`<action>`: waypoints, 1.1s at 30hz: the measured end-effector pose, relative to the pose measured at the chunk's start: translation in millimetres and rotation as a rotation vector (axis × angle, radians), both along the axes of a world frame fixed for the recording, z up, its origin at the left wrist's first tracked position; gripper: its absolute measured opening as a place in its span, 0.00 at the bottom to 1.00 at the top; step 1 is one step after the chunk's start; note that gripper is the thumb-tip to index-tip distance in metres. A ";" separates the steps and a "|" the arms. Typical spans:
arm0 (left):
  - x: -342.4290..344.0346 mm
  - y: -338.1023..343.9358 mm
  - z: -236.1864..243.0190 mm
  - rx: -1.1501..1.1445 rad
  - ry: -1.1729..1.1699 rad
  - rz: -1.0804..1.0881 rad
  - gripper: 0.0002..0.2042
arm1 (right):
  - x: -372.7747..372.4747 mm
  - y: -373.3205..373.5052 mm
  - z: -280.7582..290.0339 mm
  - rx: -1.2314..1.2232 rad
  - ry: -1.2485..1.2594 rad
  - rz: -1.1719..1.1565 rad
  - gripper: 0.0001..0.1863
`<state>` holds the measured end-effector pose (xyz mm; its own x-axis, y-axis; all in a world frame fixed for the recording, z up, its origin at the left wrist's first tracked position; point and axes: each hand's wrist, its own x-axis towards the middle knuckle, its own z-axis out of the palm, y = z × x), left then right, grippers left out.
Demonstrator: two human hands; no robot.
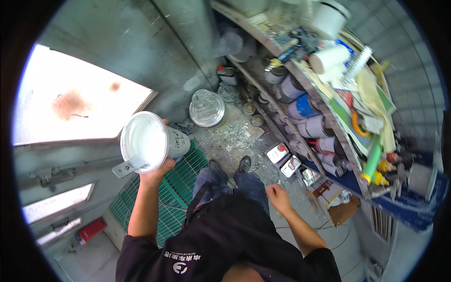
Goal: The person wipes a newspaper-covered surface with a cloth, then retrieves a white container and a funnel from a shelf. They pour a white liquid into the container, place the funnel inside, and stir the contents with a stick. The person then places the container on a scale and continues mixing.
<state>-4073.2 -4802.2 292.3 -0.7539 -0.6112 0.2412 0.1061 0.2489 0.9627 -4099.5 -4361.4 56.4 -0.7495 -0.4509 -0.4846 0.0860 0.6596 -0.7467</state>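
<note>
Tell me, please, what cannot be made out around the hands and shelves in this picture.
Left hand: head view, most fingers hidden behind the plastic cup.
Flat stick: head view, its inner end cannot be followed in the cup's white contents.
Right hand: head view, palm turned from the camera, hiding whether it holds something small.
Top shelf: head view, far end cut off by the upper edge.

Black T-shirt [225,235], blue jeans [254,188].
</note>
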 end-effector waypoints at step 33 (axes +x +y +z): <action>267.7 -226.1 -620.6 0.031 -0.043 0.901 0.33 | -97.7 -157.7 -459.4 0.293 0.746 0.354 0.38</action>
<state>-3805.5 -5028.4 -328.3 0.0063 -0.9803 0.1972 -0.1531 0.1939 0.9690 -4197.1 -4519.1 -403.0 -0.7571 -0.6508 -0.0568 -0.6030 0.7296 -0.3226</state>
